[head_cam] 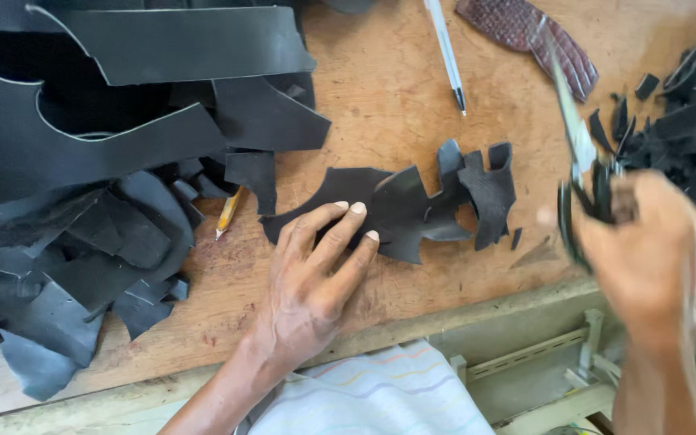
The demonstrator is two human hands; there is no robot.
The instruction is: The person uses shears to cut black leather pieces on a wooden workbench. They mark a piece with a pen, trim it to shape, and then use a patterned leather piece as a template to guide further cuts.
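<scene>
While the left hand (316, 278) lies flat and spread on the counter (396, 89), its fingertips press down the near end of a cut black leather piece (400, 211) that sits toward the middle of the near edge. That hand grips nothing; it only pins the sheet. The right hand (646, 250), blurred with motion, is closed around the handles of a pair of scissors (580, 153), held up off the counter near its right side with the blades pointing away from the person. Whether the blades are apart or together cannot be told through the blur.

The step in hand looks like trimming: the leather piece already has a jagged, notched outline, and the scissors are lifted clear of it, well apart from the sheet. As a judgement, the next move calls for bringing blades and leather together with the piece held steady.

A heap of large black leather offcuts (82, 161) fills the left side of the counter, and a smaller heap of black scraps (686, 137) lies at the right edge. A pencil (228, 213) pokes out from under the left heap, a pen (447, 52) lies near the far edge, and a reddish-brown textured strip (525, 32) lies beside it.
</scene>
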